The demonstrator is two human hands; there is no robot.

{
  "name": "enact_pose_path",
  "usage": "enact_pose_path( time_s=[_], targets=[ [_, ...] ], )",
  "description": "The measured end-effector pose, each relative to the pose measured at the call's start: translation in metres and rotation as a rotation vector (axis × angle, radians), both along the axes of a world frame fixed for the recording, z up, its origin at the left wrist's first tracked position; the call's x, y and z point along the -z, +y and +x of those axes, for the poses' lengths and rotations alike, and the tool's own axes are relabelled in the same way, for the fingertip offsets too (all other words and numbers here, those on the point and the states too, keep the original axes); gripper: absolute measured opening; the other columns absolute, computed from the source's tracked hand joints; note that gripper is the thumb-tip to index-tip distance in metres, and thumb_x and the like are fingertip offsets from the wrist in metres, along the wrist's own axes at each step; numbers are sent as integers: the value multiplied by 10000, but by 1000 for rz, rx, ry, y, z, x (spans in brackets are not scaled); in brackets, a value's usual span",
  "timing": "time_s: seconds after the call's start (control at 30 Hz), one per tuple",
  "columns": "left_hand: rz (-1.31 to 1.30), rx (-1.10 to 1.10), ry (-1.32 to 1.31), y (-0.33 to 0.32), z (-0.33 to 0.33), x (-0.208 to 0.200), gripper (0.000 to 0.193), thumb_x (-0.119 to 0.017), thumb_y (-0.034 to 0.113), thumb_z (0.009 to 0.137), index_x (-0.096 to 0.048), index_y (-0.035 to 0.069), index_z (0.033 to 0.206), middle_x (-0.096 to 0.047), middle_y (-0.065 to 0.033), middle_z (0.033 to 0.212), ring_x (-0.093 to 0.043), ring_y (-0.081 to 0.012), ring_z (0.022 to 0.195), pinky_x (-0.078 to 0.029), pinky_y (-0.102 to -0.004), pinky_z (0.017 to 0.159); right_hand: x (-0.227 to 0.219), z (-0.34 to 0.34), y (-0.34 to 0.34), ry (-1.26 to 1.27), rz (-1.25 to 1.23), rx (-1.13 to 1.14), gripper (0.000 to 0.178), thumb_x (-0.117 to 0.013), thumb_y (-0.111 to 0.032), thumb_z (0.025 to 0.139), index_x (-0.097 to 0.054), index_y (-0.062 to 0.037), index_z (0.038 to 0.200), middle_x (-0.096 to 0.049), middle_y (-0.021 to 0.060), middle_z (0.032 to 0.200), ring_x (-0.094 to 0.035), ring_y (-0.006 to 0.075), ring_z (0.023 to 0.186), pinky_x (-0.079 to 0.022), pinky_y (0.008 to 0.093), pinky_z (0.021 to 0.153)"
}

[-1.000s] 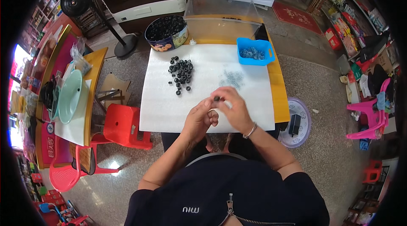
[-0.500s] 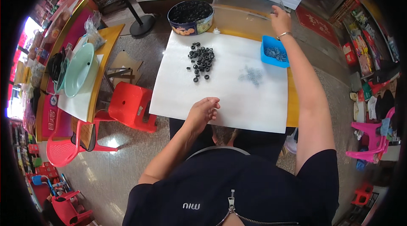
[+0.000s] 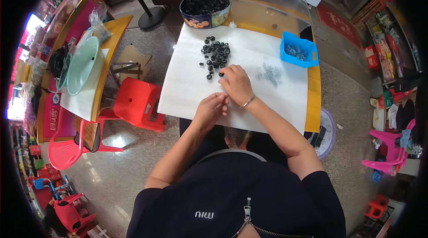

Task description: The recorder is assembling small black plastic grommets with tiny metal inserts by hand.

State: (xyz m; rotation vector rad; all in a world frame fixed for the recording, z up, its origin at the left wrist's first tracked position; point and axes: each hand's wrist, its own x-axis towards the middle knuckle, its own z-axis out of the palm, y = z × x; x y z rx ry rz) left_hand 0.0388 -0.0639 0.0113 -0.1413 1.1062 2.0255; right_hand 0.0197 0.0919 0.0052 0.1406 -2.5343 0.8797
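The person's right hand [image 3: 238,84] is over the white sheet [image 3: 187,86] on the yellow counter [image 3: 314,91], its fingers bent and its fingertips at a black piece [image 3: 221,74] on the near side of the loose heap of small black pieces [image 3: 217,53]; from here I can't tell whether they have closed on it. The left hand [image 3: 211,111] is just nearer the body, half curled, thumb and forefinger brought close together, though I can't make out anything between them. To the right of the heap, small clear bits [image 3: 269,75] lie scattered on the sheet, and beyond them a blue basket [image 3: 293,61] holds more. At the far side, a round tin [image 3: 200,21] full of black pieces stands beside a clear plastic box [image 3: 272,9].
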Motion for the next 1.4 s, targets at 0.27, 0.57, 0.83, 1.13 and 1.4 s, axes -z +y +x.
enact_pose_path(
  time_s=[0.27,0.57,0.83,1.13,1.4],
  targets=[
    [-36,-70,23,-1,-2,0,186,-530,126,926,-541,-2,1062,-574,-50,843,-543,-113,683,-459,-239,610,8,-6,6,-24,-156,56,128,-600,-94,774,-642,-60,890,-588,96,858,-552,280,854,-452,376,765],
    [80,-132,255,28,-4,-11,270,-549,69,908,-522,-38,1154,-597,-89,979,-587,-140,818,-510,-289,768,-39,62,10,-1,-180,58,157,-574,-65,799,-644,-45,937,-588,107,828,-558,287,806,-463,376,707],
    [308,2,-71,34,0,-6,215,-577,121,907,-563,-18,1071,-606,-68,913,-589,-124,772,-503,-259,719,-62,97,9,-46,-521,54,197,-570,-10,818,-648,-39,997,-581,86,827,-577,199,737,-467,292,657],
    [137,142,4,38,10,-1,295,-589,123,895,-542,-45,1133,-604,-76,895,-580,-116,748,-504,-245,677,-34,114,23,-67,-467,163,121,-613,-28,811,-642,-24,929,-586,56,809,-568,136,710,-439,252,615],
    [149,98,31,40,2,13,236,-568,107,900,-548,-32,1089,-598,-96,888,-591,-135,715,-516,-253,664,-6,131,98,-45,-214,497,94,-600,-60,797,-624,-39,884,-566,98,794,-552,268,764,-451,355,674]
  ],
)
